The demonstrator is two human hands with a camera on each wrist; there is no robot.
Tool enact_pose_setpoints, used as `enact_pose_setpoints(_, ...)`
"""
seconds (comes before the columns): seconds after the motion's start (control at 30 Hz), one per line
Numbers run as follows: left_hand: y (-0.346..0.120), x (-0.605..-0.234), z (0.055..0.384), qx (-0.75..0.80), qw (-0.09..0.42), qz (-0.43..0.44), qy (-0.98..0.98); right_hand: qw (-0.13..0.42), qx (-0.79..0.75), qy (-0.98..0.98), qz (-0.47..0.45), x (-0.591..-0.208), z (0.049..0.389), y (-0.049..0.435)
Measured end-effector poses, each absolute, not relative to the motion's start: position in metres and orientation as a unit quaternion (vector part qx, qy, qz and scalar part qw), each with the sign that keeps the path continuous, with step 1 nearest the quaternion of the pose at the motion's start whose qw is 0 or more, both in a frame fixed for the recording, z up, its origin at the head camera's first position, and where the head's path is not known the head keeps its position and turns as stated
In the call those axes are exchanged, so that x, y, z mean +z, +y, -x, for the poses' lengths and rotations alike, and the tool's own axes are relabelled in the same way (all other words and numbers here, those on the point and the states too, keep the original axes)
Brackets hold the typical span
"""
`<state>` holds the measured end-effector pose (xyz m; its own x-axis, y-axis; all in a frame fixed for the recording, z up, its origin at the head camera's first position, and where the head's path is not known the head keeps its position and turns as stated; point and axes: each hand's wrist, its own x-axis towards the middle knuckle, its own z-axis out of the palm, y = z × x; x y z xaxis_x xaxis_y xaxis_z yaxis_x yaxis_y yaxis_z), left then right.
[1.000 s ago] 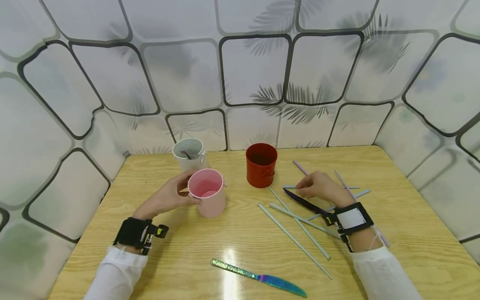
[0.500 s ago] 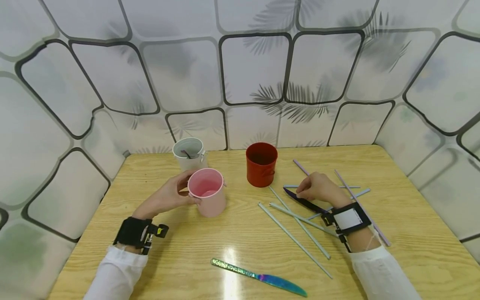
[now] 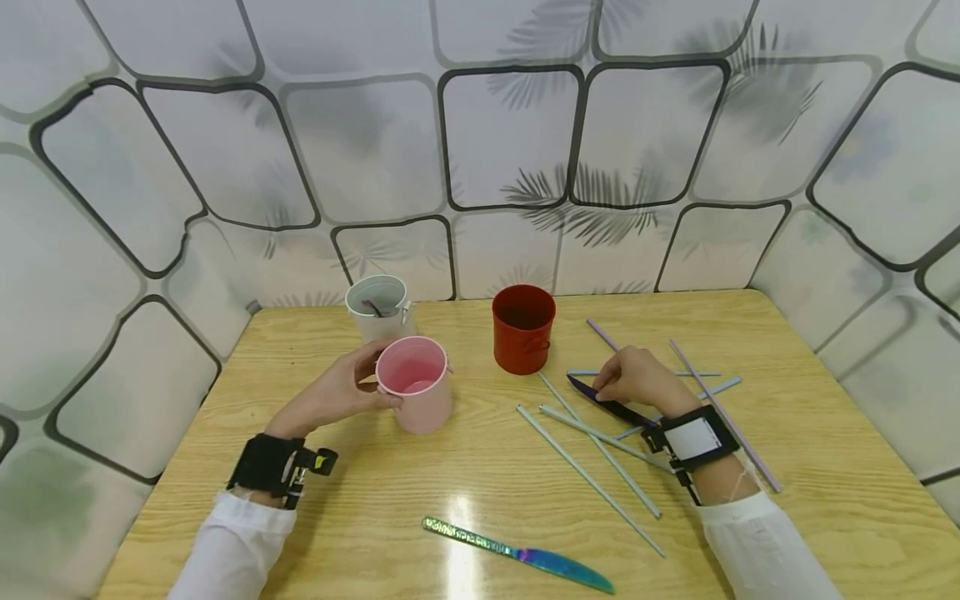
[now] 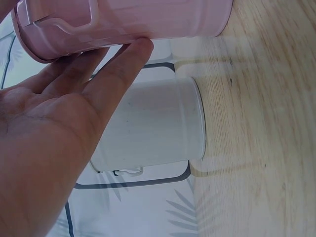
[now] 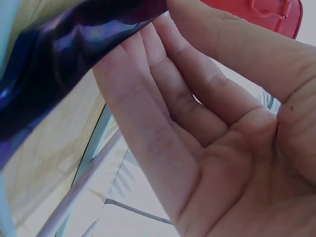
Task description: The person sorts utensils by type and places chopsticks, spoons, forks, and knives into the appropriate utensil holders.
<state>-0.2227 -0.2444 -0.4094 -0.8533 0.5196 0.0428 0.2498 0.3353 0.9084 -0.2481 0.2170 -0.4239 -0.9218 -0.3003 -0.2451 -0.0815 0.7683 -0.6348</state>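
My left hand [image 3: 336, 393] grips a small pink bucket [image 3: 426, 410], thumb at the near side and the other fingers behind it. In the left wrist view those fingers press along the wall of the pink bucket [image 4: 143, 19]. On the right, my right hand [image 3: 643, 380] pinches a glossy dark purple knife [image 3: 619, 409] by its blade, thumb against the fingers. The right wrist view shows the shiny dark knife [image 5: 54, 64] close up, its tip end hidden by the thumb. Several thin metallic straws [image 3: 592, 482] lie crossed beneath and around this hand.
Behind the pink bucket stands a white bucket [image 3: 388, 328] with a dark slender item inside. A red bucket [image 3: 521, 353] is at the back centre. An iridescent knife [image 3: 557, 565] lies near the front. A patterned cloth wall [image 3: 510, 142] encloses the wooden table [image 3: 360, 500].
My right hand has shifted very slightly toward me and right, and its thumb has come onto the dark knife's blade. The left hand and pink bucket stay put.
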Motion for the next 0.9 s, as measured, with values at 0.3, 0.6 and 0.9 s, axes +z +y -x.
enact_pose_setpoints(0.3,-0.2443,-0.4099,0.2228,0.526,0.128,-0.243,0.805,0.161,-0.306,0.932,0.110,-0.4232,0.2454,0.2138)
enact_pose_setpoints(0.6,-0.2440,-0.4089,0.2238,0.525,0.129,-0.239,0.806,0.156,-0.303,0.933,0.114,-0.4228,0.2456,0.2118)
enact_pose_setpoints(0.9,-0.2448,-0.4111,0.2240,0.537,0.138,-0.239,0.797,0.155,-0.303,0.933,0.118,-0.4219,0.2452,0.2124)
